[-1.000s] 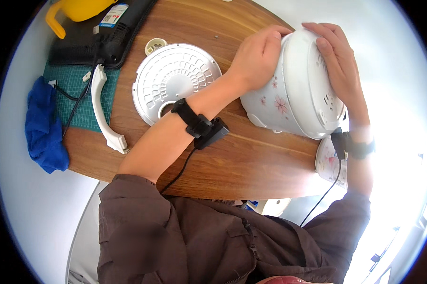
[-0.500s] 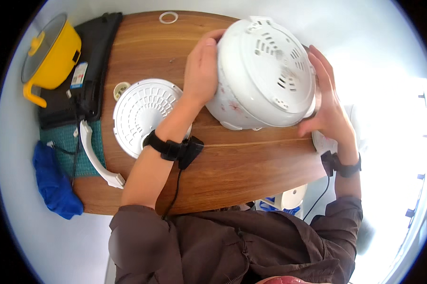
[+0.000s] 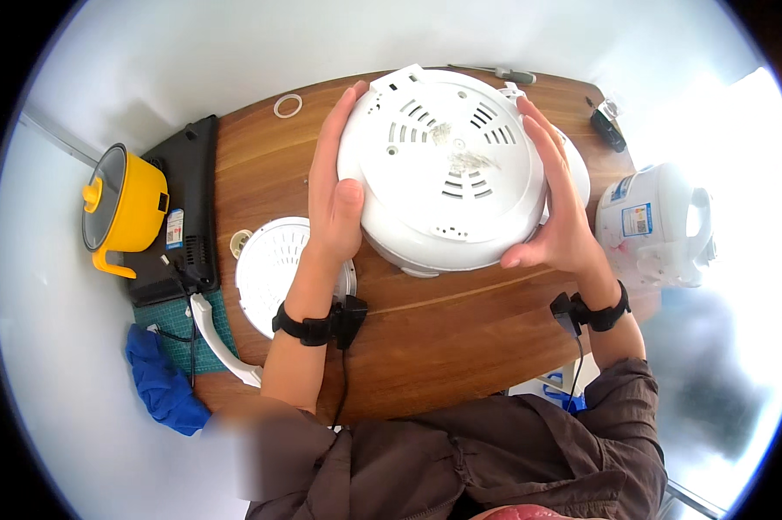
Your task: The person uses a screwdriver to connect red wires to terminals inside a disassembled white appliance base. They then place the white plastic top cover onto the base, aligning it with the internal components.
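Note:
A white rice cooker body (image 3: 456,186) is upside down over the wooden table, its vented base turned up. Slots, screw holes and some scuffed grey patches mark that base. My left hand (image 3: 334,204) presses against its left side, and my right hand (image 3: 562,204) grips the right side with the thumb near the lower rim. Whether the cooker rests on the table or is held just above it, I cannot tell. Partly behind my left forearm lies a round white slotted plate (image 3: 269,269). Left of that arm is a curved white handle (image 3: 217,340).
At the left, a yellow pot (image 3: 139,212) with a lid stands on a black flat appliance (image 3: 198,160). A green mat (image 3: 217,314) and blue cloth (image 3: 161,381) lie nearer. A white ring (image 3: 288,106) and screwdriver (image 3: 503,73) lie at the back. A white appliance (image 3: 638,227) stands right.
The cooker has gone from tilted to base up, lower in my hands, and slightly left. My view has shifted, showing the screwdriver and more of the table's right side.

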